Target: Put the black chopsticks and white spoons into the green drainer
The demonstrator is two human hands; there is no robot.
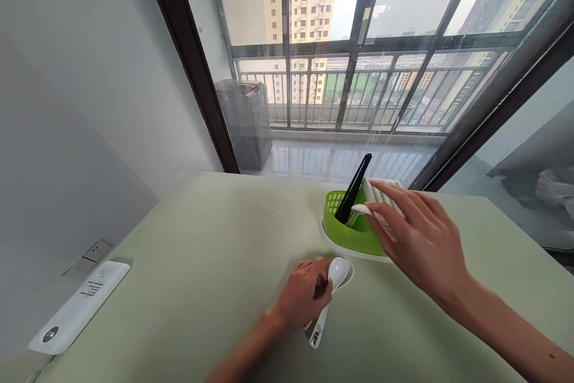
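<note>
Low over the table, my left hand point(305, 293) is closed around white spoons point(338, 270). At least two are stacked, their bowls up by my fingertips and a printed handle pointing towards me. To the right, my right hand point(419, 236) is raised at a green utensil basket point(347, 238). Its thumb and fingers pinch another white spoon point(361, 209), of which only a small part shows over the basket's opening. Black chopsticks point(353, 189) lean in the basket's left part. My right hand covers much of the basket's right side and its white slatted section.
The pale green table point(215, 239) reaches to the glass doors at the back. A white power strip or similar long device point(83, 305) lies at the left edge near a wall socket point(97, 250). A grey appliance point(246, 123) stands beyond the glass.
</note>
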